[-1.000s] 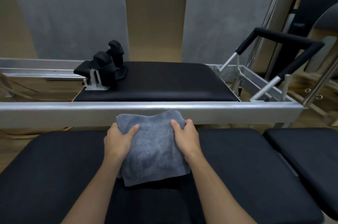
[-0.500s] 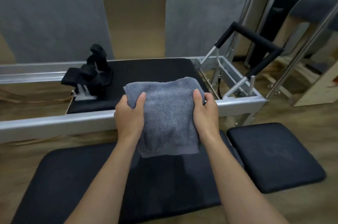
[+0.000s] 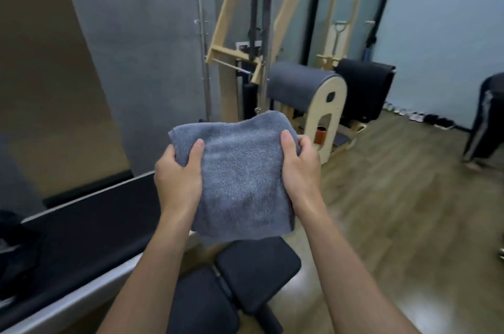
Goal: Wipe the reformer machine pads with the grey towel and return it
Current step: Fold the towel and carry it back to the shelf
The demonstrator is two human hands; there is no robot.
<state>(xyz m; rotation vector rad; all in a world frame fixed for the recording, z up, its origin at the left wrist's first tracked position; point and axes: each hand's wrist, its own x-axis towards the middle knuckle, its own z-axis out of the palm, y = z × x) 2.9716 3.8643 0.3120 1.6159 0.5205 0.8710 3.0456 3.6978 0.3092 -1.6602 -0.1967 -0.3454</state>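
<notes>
I hold the folded grey towel [image 3: 242,175] up in the air in front of me with both hands. My left hand [image 3: 178,178] grips its left edge, thumb on top. My right hand [image 3: 300,167] grips its right edge the same way. Below the towel lie the black pads [image 3: 259,262] of the near bench, and the reformer's black carriage pad [image 3: 90,224] with its metal rail [image 3: 68,303] runs off to the lower left.
A wooden ladder barrel [image 3: 316,96] with a grey top and a wooden tower frame [image 3: 245,33] stand ahead on the wood floor. Another person's legs [image 3: 485,126] show at the right edge. Shoes line the far wall.
Both hands lifted the towel off the pad and carried it up. My view swung right, from the reformer toward the room with the ladder barrel.
</notes>
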